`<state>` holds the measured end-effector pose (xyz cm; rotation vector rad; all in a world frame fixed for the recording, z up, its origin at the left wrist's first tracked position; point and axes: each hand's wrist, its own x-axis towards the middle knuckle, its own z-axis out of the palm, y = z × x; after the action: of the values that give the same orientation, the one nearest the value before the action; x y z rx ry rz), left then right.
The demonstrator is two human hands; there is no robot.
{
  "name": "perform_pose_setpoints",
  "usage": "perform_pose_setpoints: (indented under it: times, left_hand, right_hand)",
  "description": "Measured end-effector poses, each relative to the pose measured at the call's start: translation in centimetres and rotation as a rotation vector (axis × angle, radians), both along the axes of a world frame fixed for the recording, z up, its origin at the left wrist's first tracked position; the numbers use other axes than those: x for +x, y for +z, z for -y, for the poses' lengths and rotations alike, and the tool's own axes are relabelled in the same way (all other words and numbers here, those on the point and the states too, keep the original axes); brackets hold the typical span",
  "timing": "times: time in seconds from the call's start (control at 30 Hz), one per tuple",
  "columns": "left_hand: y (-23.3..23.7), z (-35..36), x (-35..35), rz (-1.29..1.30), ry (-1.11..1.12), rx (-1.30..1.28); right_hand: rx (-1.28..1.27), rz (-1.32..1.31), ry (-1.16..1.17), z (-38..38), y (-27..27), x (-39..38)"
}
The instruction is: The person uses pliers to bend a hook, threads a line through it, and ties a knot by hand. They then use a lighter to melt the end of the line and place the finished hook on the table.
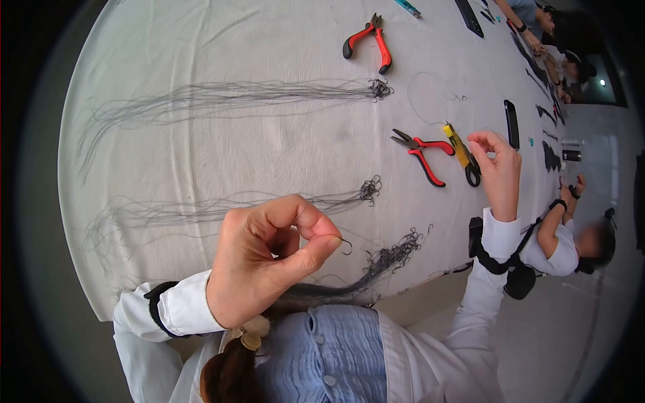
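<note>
My left hand (pixel 269 252) is closed in a pinch, thumb and forefinger on a small dark fish hook (pixel 348 248) whose bend sticks out past the fingertips. Off to the right, my right hand (pixel 498 166) is raised with thumb and fingers pressed together; whatever they hold is too fine to make out. Just left of it lies a yellow-bodied cutting tool (pixel 459 147) with black loop handles. Beside that tool are red-and-black pliers (pixel 423 156). Below my left hand, a dark bundle of hooks on lines (pixel 396 254) lies near the table edge.
Two more bundles, an upper hooked-line bundle (pixel 269 91) and a lower one (pixel 329 199), stretch across the white tablecloth (pixel 295 148). Another pair of pliers (pixel 369 41) lies at the top. A black phone (pixel 512 123) is at right. Several other people sit along the right side.
</note>
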<state>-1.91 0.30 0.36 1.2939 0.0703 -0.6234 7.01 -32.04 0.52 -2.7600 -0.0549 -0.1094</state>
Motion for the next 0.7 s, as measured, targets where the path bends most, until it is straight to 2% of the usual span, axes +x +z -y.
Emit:
perform_pose_setpoints:
  times: [0.1,0.17,0.3,0.37,0.5,0.57,0.6,0.67,0.7]
  left_hand:
    - [-0.2,0.0,0.0,0.007,-0.001,0.005]
    - [0.0,0.0,0.0,0.008,0.000,0.002]
    - [-0.2,0.0,0.2,0.031,0.019,0.044]
    - [0.0,-0.1,0.2,0.025,0.031,0.044]
    - [0.1,-0.1,0.1,-0.001,0.063,-0.007]
    - [0.1,-0.1,0.1,0.002,0.067,-0.009]
    - [0.1,-0.1,0.1,0.006,0.063,-0.010]
    - [0.2,-0.1,0.2,0.001,0.071,-0.028]
    - [0.2,-0.1,0.2,0.001,0.076,-0.050]
  right_hand:
    - [-0.094,0.085,0.042,2.6,-2.7,1.8]
    - [-0.121,0.033,0.105,2.8,-3.7,2.1]
    - [-0.133,0.000,0.072,1.7,-3.7,1.5]
    - [-0.283,0.097,0.128,1.5,-3.8,1.3]
    - [-0.217,0.184,0.087,1.0,-3.7,0.4]
    - [0.287,0.262,-0.001,0.4,-2.9,-0.5]
    - [0.288,0.259,0.003,-0.5,-2.3,-1.3]
    - [0.818,0.041,0.011,-3.4,-0.4,-3.6]
    - [0.817,0.041,0.010,-5.1,0.3,-4.6]
